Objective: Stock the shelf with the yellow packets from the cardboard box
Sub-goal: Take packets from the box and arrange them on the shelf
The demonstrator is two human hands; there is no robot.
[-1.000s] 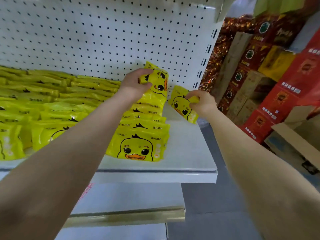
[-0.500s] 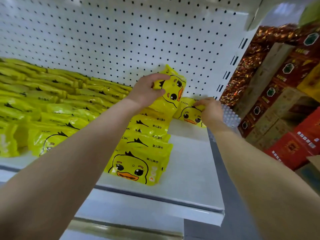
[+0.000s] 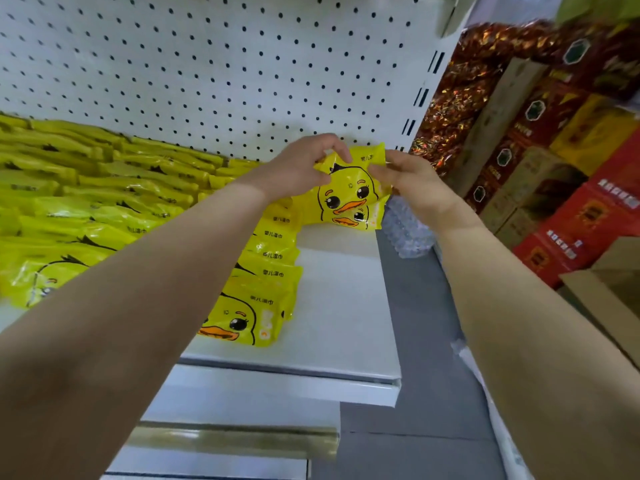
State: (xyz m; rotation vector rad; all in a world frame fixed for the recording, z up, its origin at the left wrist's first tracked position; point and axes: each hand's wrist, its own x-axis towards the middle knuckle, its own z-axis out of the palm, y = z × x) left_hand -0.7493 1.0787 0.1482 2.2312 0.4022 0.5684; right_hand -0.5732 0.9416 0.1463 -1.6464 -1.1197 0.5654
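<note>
Both hands, left hand (image 3: 294, 168) and right hand (image 3: 412, 183), pinching one yellow packet (image 3: 349, 188) above white shelf (image 3: 343, 306), pegboard (image 3: 225, 64) behind.

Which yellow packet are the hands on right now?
The upright packet at the shelf's back right, against the pegboard; left hand and right hand pinch its top. The others lie untouched.

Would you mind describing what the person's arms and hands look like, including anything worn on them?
Both forearms are bare right up to the edge of the picture, with no sleeves showing. The left hand and right hand wear no gloves, and no watch, bracelet or ring is visible on either wrist or on the fingers.
</note>
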